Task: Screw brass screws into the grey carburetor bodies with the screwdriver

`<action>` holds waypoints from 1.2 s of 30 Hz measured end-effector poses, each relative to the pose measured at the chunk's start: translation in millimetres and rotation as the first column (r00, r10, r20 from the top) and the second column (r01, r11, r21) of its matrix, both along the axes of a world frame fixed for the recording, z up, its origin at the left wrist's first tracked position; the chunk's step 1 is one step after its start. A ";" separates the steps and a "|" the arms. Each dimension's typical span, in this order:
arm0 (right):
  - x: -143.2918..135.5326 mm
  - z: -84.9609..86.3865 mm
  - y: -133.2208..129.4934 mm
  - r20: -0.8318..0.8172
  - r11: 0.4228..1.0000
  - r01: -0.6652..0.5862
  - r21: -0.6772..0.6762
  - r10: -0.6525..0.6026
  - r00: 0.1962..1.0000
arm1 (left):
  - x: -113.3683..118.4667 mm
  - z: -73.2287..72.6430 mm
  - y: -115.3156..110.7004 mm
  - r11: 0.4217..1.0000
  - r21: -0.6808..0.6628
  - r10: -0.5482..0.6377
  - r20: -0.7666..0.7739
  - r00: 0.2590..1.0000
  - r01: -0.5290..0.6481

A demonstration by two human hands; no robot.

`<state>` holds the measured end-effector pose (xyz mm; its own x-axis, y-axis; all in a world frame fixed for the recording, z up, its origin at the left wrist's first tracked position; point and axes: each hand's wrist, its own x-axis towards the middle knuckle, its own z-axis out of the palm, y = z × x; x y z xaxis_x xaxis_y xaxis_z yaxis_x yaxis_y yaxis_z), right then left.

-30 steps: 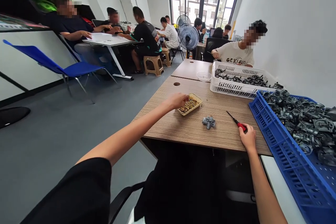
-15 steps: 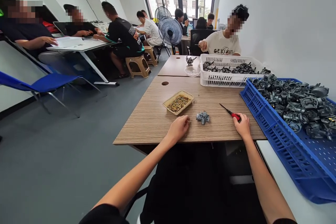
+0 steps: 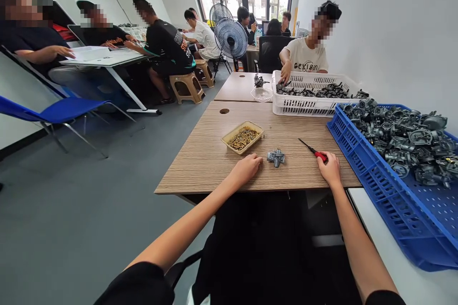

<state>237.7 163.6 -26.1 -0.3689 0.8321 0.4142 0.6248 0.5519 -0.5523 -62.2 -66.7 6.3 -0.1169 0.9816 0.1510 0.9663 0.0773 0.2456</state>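
Note:
A small grey metal carburetor [image 3: 275, 157] lies on the wood-grain table, just right of my left hand [image 3: 249, 167]. That hand rests on the tabletop with its fingers curled together; what they hold, if anything, is too small to make out. My right hand [image 3: 329, 170] lies near the table's right side, closed around the red handle of a screwdriver [image 3: 319, 155]. Its dark shaft points away to the left, flat along the table. Behind my left hand stands a cream tray [image 3: 229, 147] full of small brass-coloured parts.
On the right, a blue crate [image 3: 390, 193] holds a heap of carburetors. A white basket [image 3: 304, 107] with more of them stands farther back, where a co-worker's hand [image 3: 285, 72] reaches in. Another carburetor [image 3: 260, 81] sits beside a clear dish [image 3: 261, 95].
My left hand has shifted slightly right, its fingers turned more downward. My right hand stays on the screwdriver. Across the table, the co-worker's hand has lowered into the white basket.

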 end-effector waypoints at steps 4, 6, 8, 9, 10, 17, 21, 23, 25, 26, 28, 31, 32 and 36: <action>0.0 -1.1 0.5 -0.006 1.000 -0.002 0.000 0.002 1.000 | -3.3 0.2 -0.4 0.999 0.033 0.000 0.074 0.997 -0.002; -0.1 -1.9 0.8 -0.009 1.000 -0.002 -0.001 0.002 1.000 | -4.5 0.5 -0.5 0.999 0.045 0.010 0.115 0.993 -0.016; -0.3 -2.8 1.0 -0.013 1.000 -0.002 -0.002 0.002 1.000 | -4.5 1.4 -0.2 0.997 0.067 0.013 0.161 0.987 -0.024; -0.4 -3.1 1.0 -0.016 1.000 -0.002 -0.002 0.002 1.000 | -3.8 2.2 0.2 0.996 0.087 0.012 0.190 0.982 -0.028; -0.4 -3.4 1.0 -0.018 1.000 -0.001 -0.002 0.001 1.000 | -2.6 3.2 0.6 0.993 0.114 0.010 0.223 0.975 -0.036; -0.6 -1.7 -0.7 -0.023 1.000 0.004 -0.008 -0.004 1.000 | 16.9 15.1 6.0 0.915 0.353 0.021 0.444 0.896 -0.197; -0.4 0.3 -1.8 -0.019 1.000 0.003 -0.012 -0.004 1.000 | 28.7 21.0 10.8 0.888 0.406 -0.002 0.475 0.880 -0.218; -0.5 0.9 -2.2 -0.018 1.000 0.003 -0.012 -0.004 1.000 | 33.8 21.8 13.2 0.896 0.401 -0.014 0.456 0.890 -0.191; -0.6 1.2 -2.5 -0.017 1.000 0.002 -0.011 -0.002 1.000 | 38.7 20.6 15.6 0.906 0.396 -0.034 0.422 0.906 -0.150; -0.6 1.3 -2.5 -0.018 1.000 0.001 -0.010 -0.001 1.000 | 41.1 19.3 16.8 0.910 0.395 -0.048 0.404 0.914 -0.127; -0.4 1.3 -2.3 -0.018 1.000 -0.001 -0.007 0.001 1.000 | 45.3 15.7 19.1 0.915 0.394 -0.074 0.375 0.924 -0.087; 0.0 0.9 -1.7 -0.019 1.000 -0.003 0.001 0.003 1.000 | 49.7 9.0 22.2 0.918 0.391 -0.089 0.344 0.935 -0.056; 0.2 0.7 -1.4 -0.018 1.000 -0.003 0.002 0.004 1.000 | 50.5 6.7 23.1 0.919 0.390 -0.088 0.334 0.938 -0.053; 0.1 -0.7 -0.5 -0.014 1.000 -0.002 0.005 0.002 1.000 | 51.2 -1.9 25.4 0.919 0.392 -0.077 0.294 0.953 -0.047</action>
<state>237.8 163.1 -26.8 -0.3647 0.8293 0.4233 0.6158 0.5558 -0.5584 -10.9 -41.4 4.4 -0.2027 0.8527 0.4815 0.8430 -0.0983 0.5289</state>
